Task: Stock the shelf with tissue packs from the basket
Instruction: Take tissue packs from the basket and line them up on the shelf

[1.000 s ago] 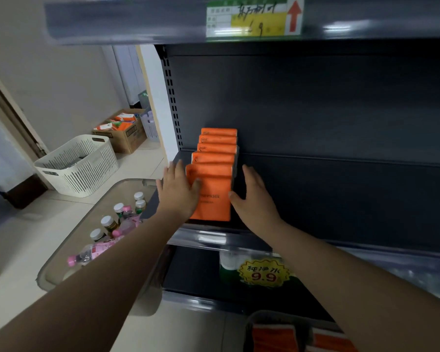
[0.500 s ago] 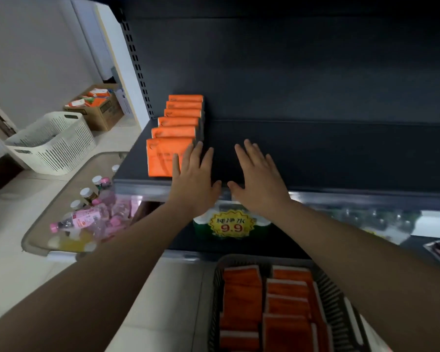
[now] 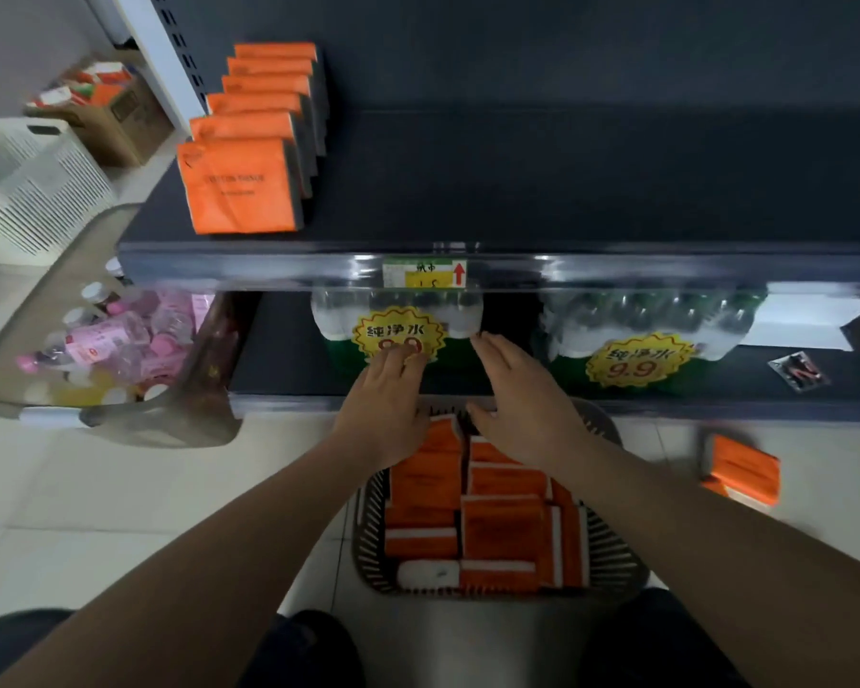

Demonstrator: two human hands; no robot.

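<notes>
So compared with half a second back, both hands are now seen dropped from the shelf [image 3: 517, 181] edge down to the far end of the basket [image 3: 611, 543] on the floor. The left grip [image 3: 386, 404] and right grip [image 3: 522, 404] are both released, fingers held out fairly straight, nothing held in either. Whether the orange tissue packs [image 3: 497, 528] lying in the basket are being touched can't be told from this angle. The row of packs [image 3: 242, 191] is left standing upright at the shelf's left end, same six as before. One stray pack [image 3: 743, 471] is seen on the floor right of the basket. Bottled water [image 3: 656, 315] is stacked on the lower shelf, behind the fingertips.
</notes>
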